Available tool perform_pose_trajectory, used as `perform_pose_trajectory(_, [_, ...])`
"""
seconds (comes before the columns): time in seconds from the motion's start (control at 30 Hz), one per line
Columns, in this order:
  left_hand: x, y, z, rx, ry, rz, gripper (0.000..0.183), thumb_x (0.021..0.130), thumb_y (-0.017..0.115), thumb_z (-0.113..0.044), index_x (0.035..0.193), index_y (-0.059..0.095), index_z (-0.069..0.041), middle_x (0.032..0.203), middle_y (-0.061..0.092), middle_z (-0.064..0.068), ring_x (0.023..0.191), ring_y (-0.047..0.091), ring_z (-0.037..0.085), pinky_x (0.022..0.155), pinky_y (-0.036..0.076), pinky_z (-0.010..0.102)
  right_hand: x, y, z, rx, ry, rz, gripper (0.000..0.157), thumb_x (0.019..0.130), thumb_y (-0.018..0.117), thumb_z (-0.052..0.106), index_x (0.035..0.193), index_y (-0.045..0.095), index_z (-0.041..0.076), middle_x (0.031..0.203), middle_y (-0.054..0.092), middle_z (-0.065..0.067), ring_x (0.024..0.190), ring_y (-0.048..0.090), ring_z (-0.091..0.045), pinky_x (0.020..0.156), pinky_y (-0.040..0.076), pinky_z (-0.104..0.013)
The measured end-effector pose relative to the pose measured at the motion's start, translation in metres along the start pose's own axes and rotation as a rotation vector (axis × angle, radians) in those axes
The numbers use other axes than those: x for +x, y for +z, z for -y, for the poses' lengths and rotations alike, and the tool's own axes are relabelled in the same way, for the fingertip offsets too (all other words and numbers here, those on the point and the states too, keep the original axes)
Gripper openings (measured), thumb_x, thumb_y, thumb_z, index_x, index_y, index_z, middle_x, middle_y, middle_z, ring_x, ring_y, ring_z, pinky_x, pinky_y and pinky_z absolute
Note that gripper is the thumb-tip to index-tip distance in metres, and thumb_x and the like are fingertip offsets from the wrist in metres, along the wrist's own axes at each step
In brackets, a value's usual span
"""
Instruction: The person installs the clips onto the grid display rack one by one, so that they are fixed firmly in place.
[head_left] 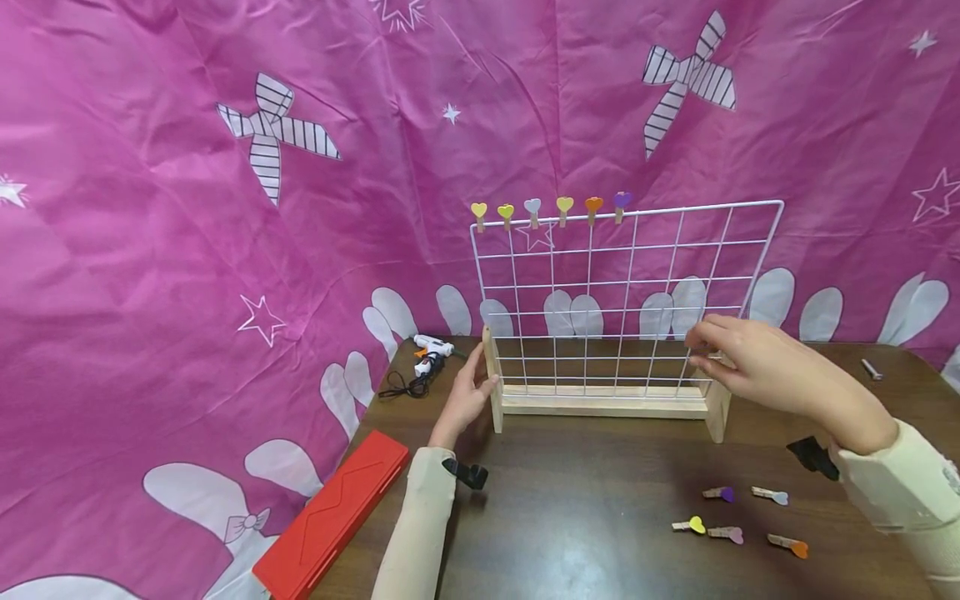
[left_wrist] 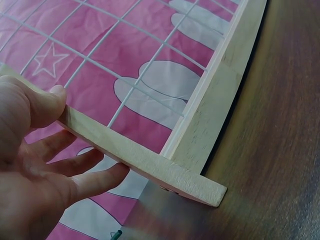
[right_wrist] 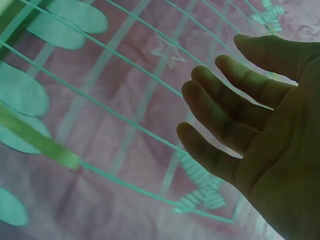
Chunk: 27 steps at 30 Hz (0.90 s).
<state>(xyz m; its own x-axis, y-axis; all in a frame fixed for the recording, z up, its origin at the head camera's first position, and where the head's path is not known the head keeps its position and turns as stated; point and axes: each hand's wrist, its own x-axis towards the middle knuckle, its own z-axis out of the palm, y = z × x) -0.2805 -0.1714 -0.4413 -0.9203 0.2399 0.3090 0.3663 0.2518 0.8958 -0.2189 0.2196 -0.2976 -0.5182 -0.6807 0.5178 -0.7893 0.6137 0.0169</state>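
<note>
A white wire grid rack (head_left: 570, 312) stands upright in a wooden base with side posts. My left hand (head_left: 467, 392) holds its left post (left_wrist: 115, 142), thumb over the edge and fingers along the outer side. At the right post, my right hand (head_left: 738, 354) is raised in front of the grid; in the right wrist view its palm is bare, with fingers loosely bent and spread. Several heart-topped clothespins (head_left: 565, 206) in yellow, white, orange and purple line the left part of the top wire. More heart clothespins, including an orange one (head_left: 789, 546), lie on the table.
A long red box (head_left: 333, 517) lies at the table's left edge. Behind it is a white glue gun (head_left: 433, 346) with a black cord (head_left: 408, 385). A small metal piece (head_left: 872, 369) lies far right. Pink patterned cloth (head_left: 390, 167) hangs behind the table.
</note>
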Motion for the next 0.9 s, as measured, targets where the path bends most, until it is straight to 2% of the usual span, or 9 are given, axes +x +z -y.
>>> perform_pose_trajectory(0.2, [0.000,0.000,0.001,-0.001,0.018,0.003,0.063,0.090,0.049,0.007,0.145,0.017,0.003,0.140,0.033,0.028,0.123,0.040,0.039,0.097,0.040,0.046,-0.037,0.028,0.004,0.056,0.035,0.056,0.027,0.071,0.074,0.004,0.090,0.061,0.016,0.086,0.057,0.011,0.068,0.053,0.002,0.053,0.047,-0.023])
perform_pose_trajectory(0.4, [0.001,0.000,0.000,-0.006,0.036,-0.001,0.063,0.090,0.049,0.008,0.145,0.018,0.004,0.140,0.032,0.029,0.124,0.039,0.040,0.099,0.038,0.047,-0.072,0.055,0.004,0.143,0.066,0.090,0.028,0.072,0.072,0.001,0.087,0.060,0.021,0.081,0.054,0.017,0.067,0.051,0.007,0.051,0.045,-0.018])
perform_pose_trajectory(0.6, [0.001,0.000,-0.001,0.005,0.037,-0.002,0.063,0.090,0.049,0.007,0.144,0.018,0.005,0.140,0.033,0.030,0.123,0.040,0.040,0.097,0.040,0.046,-0.101,0.076,0.004,0.184,0.080,0.124,0.025,0.073,0.074,0.005,0.087,0.062,0.021,0.083,0.056,0.014,0.067,0.049,0.006,0.050,0.044,-0.020])
perform_pose_trajectory(0.7, [0.001,0.000,-0.001,0.012,0.035,-0.002,0.063,0.090,0.049,0.007,0.144,0.017,0.005,0.140,0.033,0.030,0.123,0.040,0.039,0.098,0.039,0.046,-0.111,0.084,0.003,0.206,0.120,0.191,0.019,0.074,0.075,0.010,0.088,0.063,0.018,0.084,0.057,0.012,0.068,0.050,0.005,0.050,0.044,-0.022])
perform_pose_trajectory(0.9, [0.000,-0.001,-0.002,0.026,0.025,-0.005,0.063,0.090,0.050,0.006,0.145,0.018,0.004,0.141,0.033,0.028,0.124,0.040,0.038,0.099,0.038,0.045,-0.127,0.095,0.005,0.255,0.234,0.421,0.017,0.072,0.076,0.017,0.085,0.066,0.016,0.084,0.058,0.009,0.071,0.057,-0.009,0.054,0.048,-0.031])
